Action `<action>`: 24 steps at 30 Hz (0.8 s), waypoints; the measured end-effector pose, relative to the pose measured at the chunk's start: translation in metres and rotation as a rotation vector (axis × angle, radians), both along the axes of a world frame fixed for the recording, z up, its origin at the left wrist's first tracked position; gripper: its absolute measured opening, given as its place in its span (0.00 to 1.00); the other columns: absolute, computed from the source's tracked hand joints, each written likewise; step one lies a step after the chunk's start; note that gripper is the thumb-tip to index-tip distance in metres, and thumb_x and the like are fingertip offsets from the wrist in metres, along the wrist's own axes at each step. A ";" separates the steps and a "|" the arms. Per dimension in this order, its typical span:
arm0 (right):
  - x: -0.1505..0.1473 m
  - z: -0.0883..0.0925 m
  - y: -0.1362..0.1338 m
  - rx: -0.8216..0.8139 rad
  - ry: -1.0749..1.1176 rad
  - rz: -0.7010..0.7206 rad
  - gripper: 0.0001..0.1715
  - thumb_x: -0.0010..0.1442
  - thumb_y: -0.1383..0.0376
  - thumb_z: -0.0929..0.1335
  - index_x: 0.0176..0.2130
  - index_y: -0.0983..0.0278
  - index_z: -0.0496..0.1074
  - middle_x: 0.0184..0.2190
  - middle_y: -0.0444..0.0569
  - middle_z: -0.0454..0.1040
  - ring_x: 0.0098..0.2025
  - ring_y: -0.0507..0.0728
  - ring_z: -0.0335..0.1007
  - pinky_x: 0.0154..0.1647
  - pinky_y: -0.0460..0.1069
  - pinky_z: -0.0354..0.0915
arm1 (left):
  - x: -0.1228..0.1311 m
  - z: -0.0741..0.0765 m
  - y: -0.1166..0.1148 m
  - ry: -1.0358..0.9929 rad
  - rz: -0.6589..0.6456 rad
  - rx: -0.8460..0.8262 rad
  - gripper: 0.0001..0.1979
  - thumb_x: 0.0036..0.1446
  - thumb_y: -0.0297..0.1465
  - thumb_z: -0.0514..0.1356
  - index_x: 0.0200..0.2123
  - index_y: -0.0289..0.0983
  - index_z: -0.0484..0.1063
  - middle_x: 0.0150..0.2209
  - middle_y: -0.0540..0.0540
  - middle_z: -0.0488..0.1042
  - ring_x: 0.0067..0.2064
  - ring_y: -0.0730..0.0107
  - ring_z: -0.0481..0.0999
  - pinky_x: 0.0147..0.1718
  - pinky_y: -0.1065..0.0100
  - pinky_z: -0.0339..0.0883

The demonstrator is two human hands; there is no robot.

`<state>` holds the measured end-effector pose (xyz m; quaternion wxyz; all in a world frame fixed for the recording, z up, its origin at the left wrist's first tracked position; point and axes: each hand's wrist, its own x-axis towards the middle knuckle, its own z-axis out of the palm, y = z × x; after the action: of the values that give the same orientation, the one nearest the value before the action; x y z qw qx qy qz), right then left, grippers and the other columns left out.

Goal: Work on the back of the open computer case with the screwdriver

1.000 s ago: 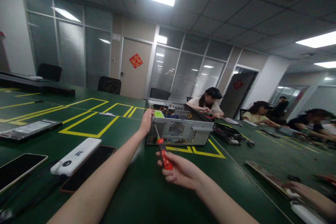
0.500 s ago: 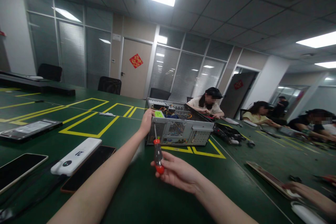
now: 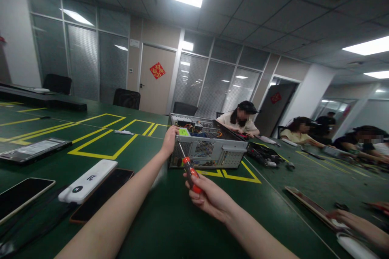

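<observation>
A desktop computer case lies on its side on the green table, open at the top, with its rear panel facing me. Inside its left end sits a power supply with a bright green label. My left hand grips the case's left rear corner beside that label, its fingertips bent over the top edge. In my right hand is a screwdriver with a red and black handle, fingers closed around it. The screwdriver slants up to the left, its tip at the rear panel's upper left; whether it touches a screw cannot be made out.
Left of my forearm lie a white power bank, two phones and a hard drive. Right of the case is a pile of black parts. Another person's hand is at the lower right, near a phone. Several people sit farther along.
My right hand has shifted right and slightly up, tilting the screwdriver from near upright to a leftward slant. My left hand and the case have stayed put.
</observation>
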<state>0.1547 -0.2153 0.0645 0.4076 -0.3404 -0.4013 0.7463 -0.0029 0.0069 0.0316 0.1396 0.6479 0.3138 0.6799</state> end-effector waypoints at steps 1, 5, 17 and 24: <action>0.000 0.000 0.000 0.000 -0.006 -0.003 0.28 0.44 0.59 0.80 0.41 0.67 0.70 0.27 0.43 0.70 0.21 0.43 0.56 0.19 0.39 0.46 | 0.000 0.000 0.000 -0.004 -0.003 0.003 0.18 0.66 0.34 0.41 0.27 0.40 0.65 0.42 0.45 0.75 0.54 0.65 0.70 0.64 0.59 0.56; 0.000 -0.002 0.000 -0.019 -0.017 -0.004 0.27 0.47 0.60 0.79 0.44 0.67 0.71 0.30 0.46 0.72 0.23 0.45 0.63 0.21 0.40 0.53 | 0.000 0.001 -0.002 -0.007 -0.013 0.003 0.18 0.66 0.34 0.41 0.27 0.40 0.64 0.42 0.45 0.75 0.54 0.65 0.71 0.64 0.59 0.56; 0.005 0.003 0.005 -0.140 0.002 -0.040 0.19 0.52 0.65 0.76 0.39 0.65 0.65 0.24 0.38 0.67 0.15 0.38 0.43 0.15 0.36 0.32 | -0.001 0.003 -0.004 0.011 -0.007 -0.008 0.19 0.66 0.35 0.41 0.27 0.41 0.64 0.41 0.46 0.75 0.53 0.65 0.71 0.64 0.59 0.57; 0.010 0.001 0.011 -0.163 -0.019 0.033 0.19 0.52 0.66 0.76 0.38 0.64 0.65 0.24 0.38 0.68 0.15 0.39 0.44 0.16 0.37 0.33 | 0.000 0.003 -0.005 0.002 -0.004 -0.025 0.19 0.66 0.34 0.41 0.27 0.40 0.64 0.42 0.46 0.76 0.55 0.65 0.70 0.64 0.59 0.57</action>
<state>0.1652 -0.2043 0.0652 0.3624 -0.3727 -0.3488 0.7798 -0.0031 0.0021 0.0345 0.1487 0.6473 0.3214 0.6749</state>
